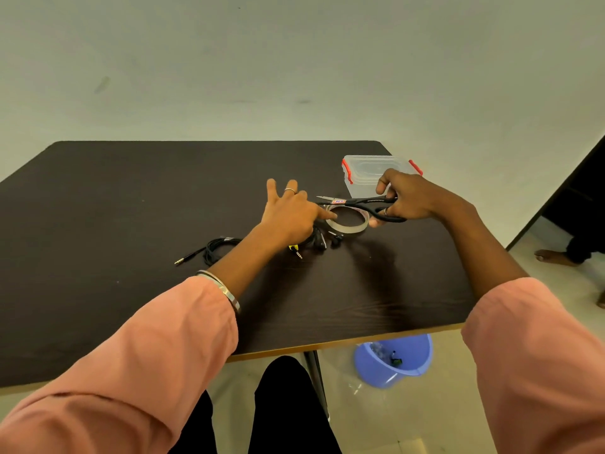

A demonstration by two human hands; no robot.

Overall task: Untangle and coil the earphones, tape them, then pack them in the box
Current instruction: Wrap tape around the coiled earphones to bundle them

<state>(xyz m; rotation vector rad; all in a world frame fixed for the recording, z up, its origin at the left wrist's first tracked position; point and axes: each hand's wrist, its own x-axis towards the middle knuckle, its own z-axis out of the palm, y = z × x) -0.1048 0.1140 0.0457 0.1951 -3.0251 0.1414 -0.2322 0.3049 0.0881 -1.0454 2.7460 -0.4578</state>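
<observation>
Head cam: left hand [289, 213] pinches the tape end at the tape roll [347, 221], other fingers spread. Right hand [409, 199] grips the scissors [360, 202] above it. Earphones [322, 240] lie on the table [131, 208] just under the left fingers; box [363, 173] behind.

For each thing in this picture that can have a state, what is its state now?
box: lid on, red latches down
scissors: held in right hand, blades nearly shut, over the tape roll
tape roll: flat on table, left hand pinching its edge
coiled earphones: wound, lying free
second earphones: bunched under left hand
bucket: upright on floor, holding scraps
</observation>
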